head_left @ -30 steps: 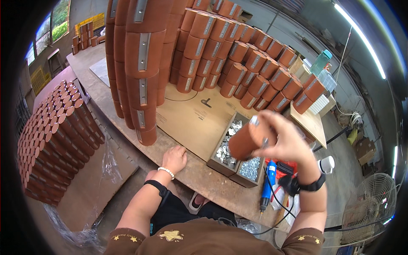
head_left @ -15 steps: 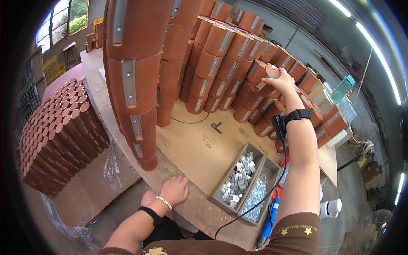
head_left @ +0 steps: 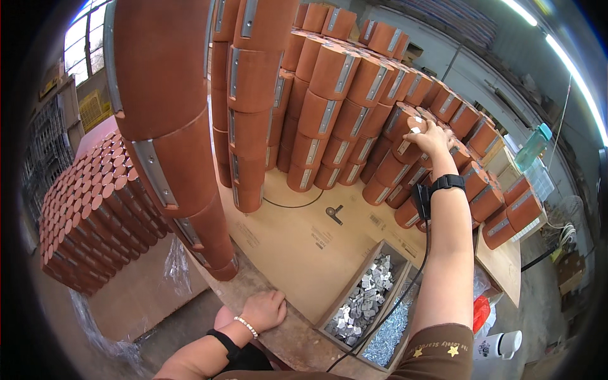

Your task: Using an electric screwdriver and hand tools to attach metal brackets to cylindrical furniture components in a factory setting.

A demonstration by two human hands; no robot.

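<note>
At the right end of the stacks, my right hand (head_left: 436, 139) grips the top of a reddish-brown cylinder (head_left: 415, 123). Small white patches show on the cylinder's top face, beside my fingers. It stands on a column of similar cylinders (head_left: 383, 183), which carry metal strips down their sides. My left hand (head_left: 265, 310) rests with curled fingers on the table's near edge, nothing visible in it. Close by on its left rises a tall column of cylinders (head_left: 180, 171).
A divided wooden box (head_left: 346, 294) holds grey metal pieces (head_left: 367, 294) and shiny small hardware (head_left: 389, 334). A black cable (head_left: 396, 301) crosses it from my right wrist. A small black tool (head_left: 334, 215) lies on the board. More cylinders (head_left: 95, 209) stand left; a white bottle (head_left: 497, 345) is lower right.
The view has tilted, so everything sits lower and the blue tool beside the box is out of sight. My right hand stays on the cylinder, its fingers slightly shifted. My left hand keeps its place.
</note>
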